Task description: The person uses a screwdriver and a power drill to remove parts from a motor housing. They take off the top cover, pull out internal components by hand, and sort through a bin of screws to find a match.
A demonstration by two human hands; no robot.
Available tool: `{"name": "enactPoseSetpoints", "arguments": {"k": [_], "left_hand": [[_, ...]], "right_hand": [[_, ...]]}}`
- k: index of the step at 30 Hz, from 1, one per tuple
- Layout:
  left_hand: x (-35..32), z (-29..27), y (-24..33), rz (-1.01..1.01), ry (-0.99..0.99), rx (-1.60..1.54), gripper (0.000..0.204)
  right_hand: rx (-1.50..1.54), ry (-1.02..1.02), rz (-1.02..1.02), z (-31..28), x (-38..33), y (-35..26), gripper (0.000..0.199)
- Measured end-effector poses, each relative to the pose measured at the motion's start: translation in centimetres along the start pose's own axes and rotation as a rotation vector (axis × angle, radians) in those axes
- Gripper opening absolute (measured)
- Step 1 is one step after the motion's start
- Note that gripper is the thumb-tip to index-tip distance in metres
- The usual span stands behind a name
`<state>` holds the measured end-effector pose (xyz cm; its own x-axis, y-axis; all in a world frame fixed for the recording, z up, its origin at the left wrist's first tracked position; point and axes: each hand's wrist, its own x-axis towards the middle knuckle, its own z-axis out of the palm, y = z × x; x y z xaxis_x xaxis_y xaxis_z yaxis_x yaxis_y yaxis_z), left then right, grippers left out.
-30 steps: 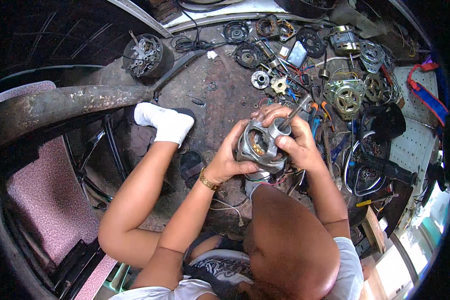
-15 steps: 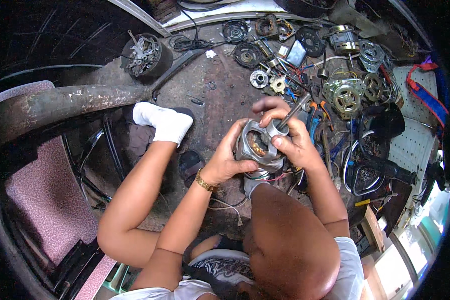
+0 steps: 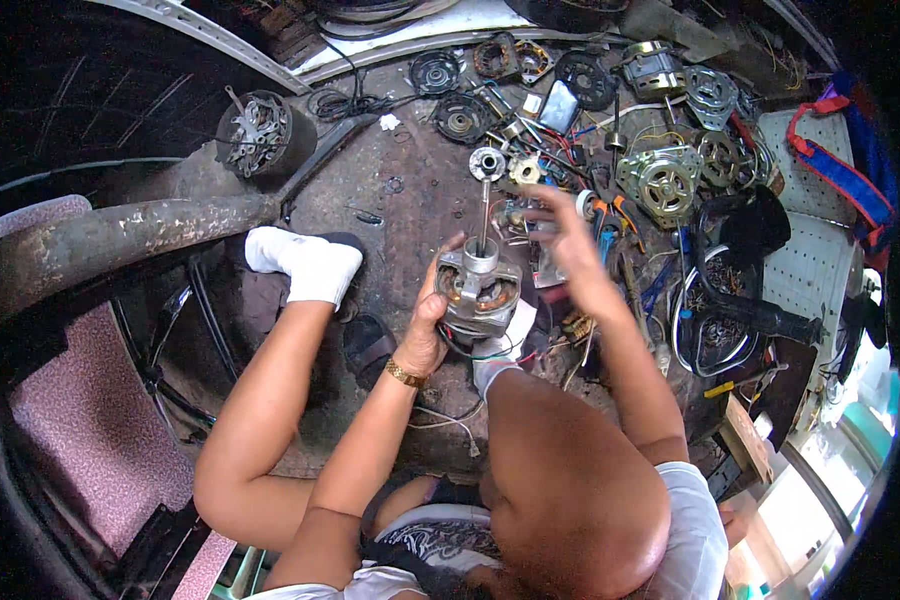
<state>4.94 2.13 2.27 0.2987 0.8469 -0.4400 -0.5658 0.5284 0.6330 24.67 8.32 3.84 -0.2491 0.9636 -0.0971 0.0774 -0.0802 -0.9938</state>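
My left hand [image 3: 425, 335] is wrapped round the left side of a small electric motor [image 3: 478, 312] with a silver metal housing. Copper windings show through the housing's openings, and thin coloured wires hang below. A slim metal shaft [image 3: 485, 205] sticks up out of the round collar at the motor's top. To the right of the motor, apart from it, my right hand [image 3: 578, 255] is raised with its fingers spread, slightly smeared by motion and holding nothing. Pliers with orange handles [image 3: 625, 212] lie just beyond that hand.
Motor covers, such as a metal end plate [image 3: 662, 188], crowd the floor at the far right among tools and wires. A bucket of wrenches [image 3: 263, 135] stands at the far left. A black tray of small screws [image 3: 735, 320] sits at the right. A pink seat [image 3: 100, 420] is at the left.
My right hand has let go of the motor's collar and moved away to the right. The motor now stands more upright in my left hand, and its shaft points away from me.
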Motion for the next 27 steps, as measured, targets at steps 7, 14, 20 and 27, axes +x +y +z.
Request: {"name": "enactPoseSetpoints", "arguments": {"k": [7,14,20,27], "left_hand": [[1.1,-1.9,0.3,0.134,0.046,-0.043,0.083],[1.3,-0.7,1.3,0.077,0.075,0.038,0.085],[1.5,-1.7,1.2,0.075,0.124,0.08,0.082],[2.1,-2.1,0.1,0.124,0.089,0.145,0.083]], "right_hand": [[-1.118,0.297,0.327,-12.2,-10.8,12.0,0.053],[-0.97,0.395,0.452,-13.4,-10.0,10.1,0.04],[-0.178,0.088,0.354,-7.4,-4.0,0.0,0.027],[-0.653,-0.014,-0.217,-3.9,-0.4,-3.5,0.022]]}}
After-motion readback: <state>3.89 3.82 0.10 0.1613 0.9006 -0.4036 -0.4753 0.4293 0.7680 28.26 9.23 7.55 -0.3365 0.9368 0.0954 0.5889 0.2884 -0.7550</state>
